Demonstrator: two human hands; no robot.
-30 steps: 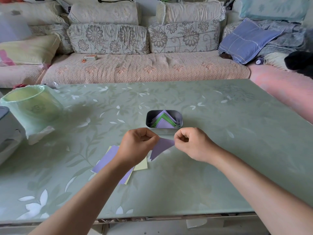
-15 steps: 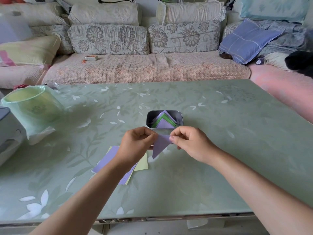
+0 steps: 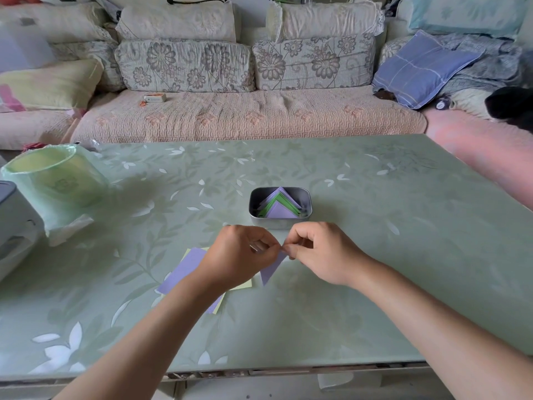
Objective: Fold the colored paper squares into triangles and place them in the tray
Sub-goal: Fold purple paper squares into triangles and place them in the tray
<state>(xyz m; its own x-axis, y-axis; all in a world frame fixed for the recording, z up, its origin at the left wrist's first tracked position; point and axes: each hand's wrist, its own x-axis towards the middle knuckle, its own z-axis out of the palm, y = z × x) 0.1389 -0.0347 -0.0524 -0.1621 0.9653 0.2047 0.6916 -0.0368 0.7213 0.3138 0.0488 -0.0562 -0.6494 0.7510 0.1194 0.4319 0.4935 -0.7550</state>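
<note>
Pinching a purple paper triangle (image 3: 271, 269) between them, the left hand (image 3: 239, 255) and right hand (image 3: 320, 252) meet fingertip to fingertip — just short of the metal tray (image 3: 309, 203). Folded purple and green triangles (image 3: 278, 207) lie inside it.

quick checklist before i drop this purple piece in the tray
1. Grip: ok, left hand and right hand both pinch the purple paper at its top corner.
2. Fold finished as a triangle: cannot tell, the left hand hides most of it.
3. Tray position: ok, just beyond the hands on the table.
4. Path to tray: ok, nothing lies between.
5. Room in tray: ok, the folded triangles lie inside its rim.
6. Unfolded squares: not ok, some lie under the left forearm, not yet folded.
</note>
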